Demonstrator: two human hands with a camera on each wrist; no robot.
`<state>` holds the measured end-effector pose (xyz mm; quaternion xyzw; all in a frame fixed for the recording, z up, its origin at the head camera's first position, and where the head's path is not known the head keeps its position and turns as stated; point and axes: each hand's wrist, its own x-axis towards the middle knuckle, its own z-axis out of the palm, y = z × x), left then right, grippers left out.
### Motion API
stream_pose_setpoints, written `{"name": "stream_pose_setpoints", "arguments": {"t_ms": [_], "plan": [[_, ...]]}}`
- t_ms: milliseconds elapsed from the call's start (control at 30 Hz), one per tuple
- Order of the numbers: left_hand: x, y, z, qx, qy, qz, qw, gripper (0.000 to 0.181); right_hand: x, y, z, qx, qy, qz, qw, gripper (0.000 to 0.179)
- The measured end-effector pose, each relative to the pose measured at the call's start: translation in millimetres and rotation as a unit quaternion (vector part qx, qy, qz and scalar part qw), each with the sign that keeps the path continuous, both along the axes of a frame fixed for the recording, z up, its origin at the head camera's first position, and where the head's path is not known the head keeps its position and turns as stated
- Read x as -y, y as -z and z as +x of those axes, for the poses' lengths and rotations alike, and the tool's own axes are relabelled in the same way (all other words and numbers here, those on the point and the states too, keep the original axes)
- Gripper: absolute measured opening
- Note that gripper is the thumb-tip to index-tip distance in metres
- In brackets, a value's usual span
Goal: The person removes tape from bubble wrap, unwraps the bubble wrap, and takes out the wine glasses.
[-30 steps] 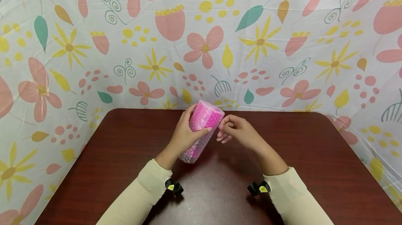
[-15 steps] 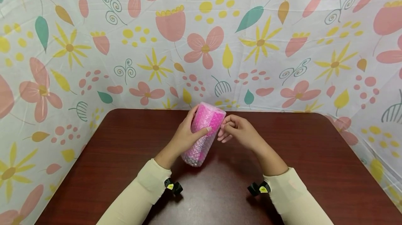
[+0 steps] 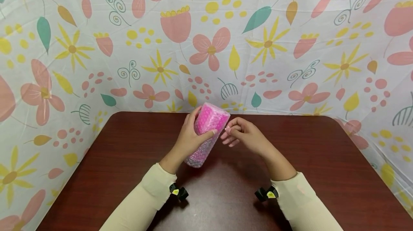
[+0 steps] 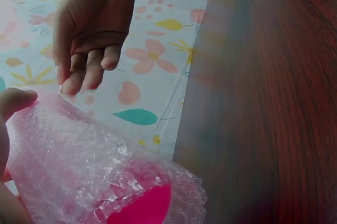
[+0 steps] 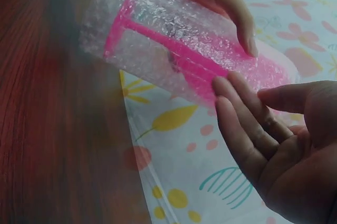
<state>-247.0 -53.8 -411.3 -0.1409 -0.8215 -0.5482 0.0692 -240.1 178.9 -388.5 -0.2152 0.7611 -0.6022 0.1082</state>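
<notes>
Clear bubble wrap encloses a pink object, making a long rounded bundle (image 3: 209, 130) that leans with its top to the right. My left hand (image 3: 188, 136) grips it from the left, thumb across the front. My right hand (image 3: 243, 136) is at the bundle's right side, thumb and forefinger pinched together on a small clear strip whose kind is too small to tell. In the right wrist view the other fingers (image 5: 247, 124) are loosely extended beside the wrap. A flat pink T-shaped part (image 5: 174, 42) shows through the plastic there; the rest of the contents is blurred by the bubbles.
Beneath the hands lies a dark reddish-brown table (image 3: 129, 173) with rounded far corners. A white cloth with flowers and leaves (image 3: 245, 52) hangs behind and at the sides. Both wrists carry a small black camera (image 3: 179, 192).
The bundle dips slightly toward me and turns in my left hand, then rises back up and left. My right hand stays nearly in place, its lower fingers shifting slightly left.
</notes>
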Motion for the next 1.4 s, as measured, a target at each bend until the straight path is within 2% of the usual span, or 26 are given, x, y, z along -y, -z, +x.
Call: {"name": "stream_pose_setpoints", "arguments": {"t_ms": [400, 600, 733, 900, 1067, 1300, 1400], "plan": [[-2.1, 1.5, 1.2, -0.011, -0.002, -0.008, 0.9999, 0.093, 0.4, 1.1, 1.2, 0.002, -0.003, -0.009, 1.0, 0.021], [-3.9, -0.1, 2.7, -0.003, 0.001, -0.009, 0.9999, 0.092, 2.1, 1.0, 1.1, -0.008, 0.001, -0.005, 1.0, 0.016], [-5.1, -1.2, 3.5, 0.004, 0.0, -0.015, 0.9999, 0.095, 3.5, 0.3, 1.4, 0.0, 0.003, -0.004, 1.0, 0.017], [-4.8, 0.0, 2.2, 0.016, 0.02, -0.017, 0.9995, 0.102, 4.8, 0.5, 1.2, 0.009, 0.003, 0.0, 1.0, 0.018], [-2.6, 0.9, -0.7, 0.025, 0.042, -0.007, 0.9988, 0.099, 3.5, 0.0, 1.4, 0.002, 0.0, -0.001, 1.0, 0.02], [-1.1, -2.0, -0.2, 0.001, 0.007, -0.004, 1.0, 0.097, 2.3, 1.1, 1.2, 0.011, -0.034, -0.01, 0.9993, 0.023], [-1.2, -2.6, 1.0, -0.002, -0.008, -0.008, 0.9999, 0.097, 2.6, 1.8, 1.1, 0.0, -0.018, 0.006, 0.9998, 0.023]]}}
